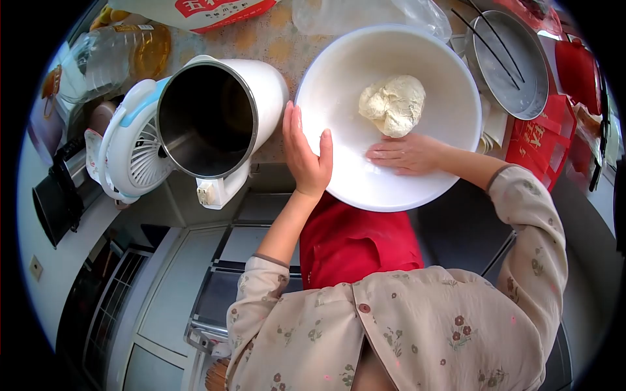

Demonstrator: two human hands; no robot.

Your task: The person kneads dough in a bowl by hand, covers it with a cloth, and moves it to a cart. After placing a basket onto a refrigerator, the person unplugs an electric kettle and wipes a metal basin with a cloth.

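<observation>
A large white bowl (326, 85) stands at the table's front edge with a lump of pale dough (393, 105) inside, right of the bowl's centre. My right hand (407, 155) lies flat inside the bowl just below the dough, fingers stretched to the left, its fingertips on the bowl's inner surface. Against the bowl's left rim rests my left hand (309, 150), fingers extended upward and thumb apart, holding nothing.
Left of the bowl are a white jug with a dark steel interior (207, 120), a white fan (145, 153) and a plastic bottle of yellow liquid (150, 52). On the right are a metal pan (521, 85) with black chopsticks (489, 49) and a red bag (538, 140).
</observation>
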